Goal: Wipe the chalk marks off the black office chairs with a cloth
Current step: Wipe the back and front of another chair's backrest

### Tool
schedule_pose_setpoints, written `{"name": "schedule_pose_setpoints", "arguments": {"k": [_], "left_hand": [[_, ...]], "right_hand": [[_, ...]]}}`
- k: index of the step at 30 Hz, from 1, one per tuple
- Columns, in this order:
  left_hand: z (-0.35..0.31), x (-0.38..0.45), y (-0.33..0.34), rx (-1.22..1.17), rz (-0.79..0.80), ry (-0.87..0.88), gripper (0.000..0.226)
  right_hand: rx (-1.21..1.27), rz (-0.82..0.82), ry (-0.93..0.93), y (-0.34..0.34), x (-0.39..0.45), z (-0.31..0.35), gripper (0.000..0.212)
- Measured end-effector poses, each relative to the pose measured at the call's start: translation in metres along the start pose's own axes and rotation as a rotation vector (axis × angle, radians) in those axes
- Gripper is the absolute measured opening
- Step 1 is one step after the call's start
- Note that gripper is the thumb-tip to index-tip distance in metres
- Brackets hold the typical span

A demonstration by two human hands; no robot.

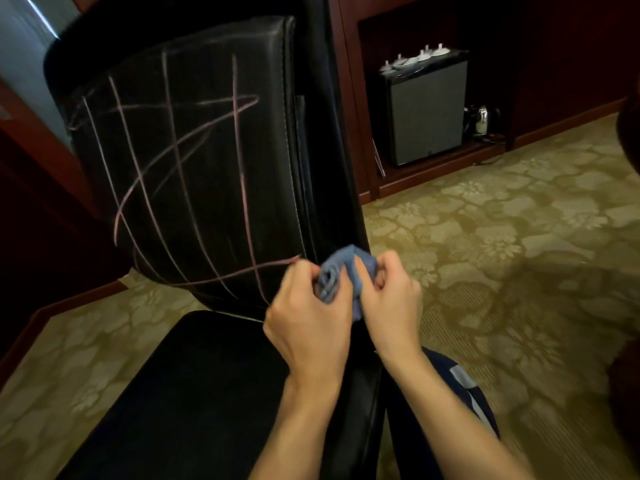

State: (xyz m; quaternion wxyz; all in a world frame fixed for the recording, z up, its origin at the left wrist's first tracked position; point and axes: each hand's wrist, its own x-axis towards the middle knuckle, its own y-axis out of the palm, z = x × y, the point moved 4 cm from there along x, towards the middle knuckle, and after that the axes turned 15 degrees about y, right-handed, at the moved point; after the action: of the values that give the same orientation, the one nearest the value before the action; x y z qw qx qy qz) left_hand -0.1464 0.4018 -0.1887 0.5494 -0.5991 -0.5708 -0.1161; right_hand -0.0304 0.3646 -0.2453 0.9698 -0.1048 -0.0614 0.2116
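A blue cloth [341, 277] was held bunched between both hands above the right edge of the chair seat [194, 386]. The left hand [310, 315] was curled around the left side of the cloth, and the right hand [393, 299] was closed on its right side, with folds of fabric pinched between fingers and thumb. The cloth was crumpled into a small wad, just beside the lower right corner of the chair back [194, 161] but apart from it, as far as could be told.

The black chair back stood upright behind the seat and was crossed by pink chalk marks [239, 161]: several long near-vertical lines, a looping diagonal scribble and a line near the bottom edge. A stitched seam was seen down its right side.

A patterned beige carpet [502, 237] was spread across the floor. Farther off, an open recess in a dark wooden cabinet [349, 98] was occupied by a small black fridge [426, 112], with white cups and saucers [412, 60] set on top of it. A shiny kettle [481, 119] was placed just beside the fridge, on the floor of the same recess.
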Motion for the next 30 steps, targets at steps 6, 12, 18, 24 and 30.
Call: {"name": "schedule_pose_setpoints", "arguments": {"k": [6,12,18,24,30], "left_hand": [[0.031,-0.072,0.028,0.08,0.183,-0.11,0.034],[0.027,-0.05,-0.002,-0.07,-0.019,-0.075,0.033],[0.006,0.004,-0.022,-0.278,-0.152,-0.091,0.023],[0.028,-0.053,0.024,-0.205,0.06,-0.283,0.03],[0.051,-0.092,0.044,-0.233,0.135,-0.407,0.028]], "right_hand": [[-0.178,0.112,0.216,0.007,-0.026,-0.079,0.036],[0.034,0.102,0.033,-0.004,-0.028,-0.031,0.034],[0.152,0.086,-0.158,-0.014,0.003,0.041,0.028],[-0.04,0.166,0.008,0.007,-0.005,-0.053,0.031],[-0.191,0.171,0.063,0.007,-0.014,-0.088,0.028]]}}
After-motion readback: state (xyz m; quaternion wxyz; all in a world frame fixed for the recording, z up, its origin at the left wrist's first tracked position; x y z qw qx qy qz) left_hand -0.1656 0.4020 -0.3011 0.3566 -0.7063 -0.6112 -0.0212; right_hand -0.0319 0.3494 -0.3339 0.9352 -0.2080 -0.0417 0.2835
